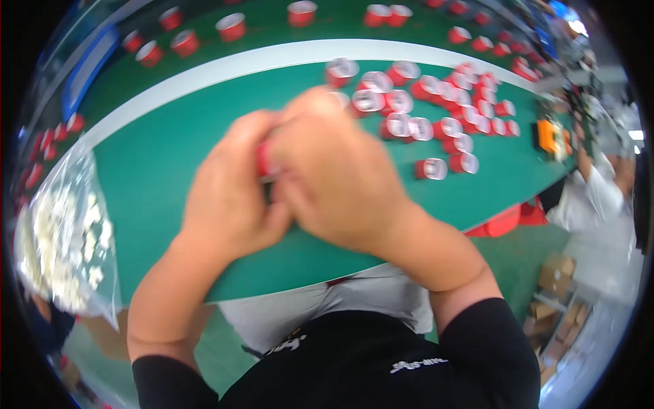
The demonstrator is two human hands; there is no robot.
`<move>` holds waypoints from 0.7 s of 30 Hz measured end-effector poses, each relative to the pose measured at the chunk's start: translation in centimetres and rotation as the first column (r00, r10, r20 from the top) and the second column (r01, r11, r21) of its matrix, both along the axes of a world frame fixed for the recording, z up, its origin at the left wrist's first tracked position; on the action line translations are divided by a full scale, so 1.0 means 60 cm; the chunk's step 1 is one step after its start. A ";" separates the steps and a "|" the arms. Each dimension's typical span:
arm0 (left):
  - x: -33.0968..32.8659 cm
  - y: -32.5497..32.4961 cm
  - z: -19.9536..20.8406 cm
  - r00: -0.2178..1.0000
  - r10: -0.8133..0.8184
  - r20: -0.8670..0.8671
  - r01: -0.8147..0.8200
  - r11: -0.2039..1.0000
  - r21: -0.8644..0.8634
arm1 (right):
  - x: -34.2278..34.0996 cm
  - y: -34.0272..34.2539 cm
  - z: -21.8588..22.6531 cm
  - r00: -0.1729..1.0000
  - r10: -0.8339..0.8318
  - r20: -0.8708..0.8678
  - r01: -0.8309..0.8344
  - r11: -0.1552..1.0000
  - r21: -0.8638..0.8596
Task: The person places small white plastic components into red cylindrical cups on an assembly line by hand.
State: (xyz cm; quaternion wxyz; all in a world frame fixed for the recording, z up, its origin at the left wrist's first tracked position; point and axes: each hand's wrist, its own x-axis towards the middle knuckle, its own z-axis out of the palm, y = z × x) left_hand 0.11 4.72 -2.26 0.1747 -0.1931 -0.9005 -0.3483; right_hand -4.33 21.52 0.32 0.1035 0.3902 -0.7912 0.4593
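Note:
Over the green table (163,150), both hands are raised and brought together, blurred by motion. Between them shows a small piece of a red cylindrical part (263,159), mostly covered by fingers. My left hand (228,187) is closed around its left side. My right hand (344,174) is curled over it from the right, with its fingertips hidden. To the right, a group of similar red cylindrical parts (430,169) with pale tops stands on the table, apart from the hands.
A clear plastic bag (65,238) of small white pieces lies at the left edge. More red parts (231,27) stand beyond the white strip (272,58). A person in a white sleeve (599,187) works at the far right by an orange object (546,136). Cardboard boxes (555,273) are at lower right.

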 end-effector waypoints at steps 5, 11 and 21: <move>0.012 -0.022 0.013 0.989 -0.098 0.110 0.099 0.995 -0.004 | -0.006 -0.004 -0.002 0.995 0.068 -0.079 -0.069 0.998 -0.006; -0.006 0.002 0.007 0.998 -0.054 0.014 0.052 0.995 0.080 | -0.020 -0.004 -0.009 0.985 0.131 -0.112 -0.140 0.987 -0.083; -0.003 0.007 -0.012 0.992 -0.014 0.125 -0.020 0.965 0.263 | -0.014 0.008 0.005 0.988 0.114 -0.102 -0.122 0.989 -0.085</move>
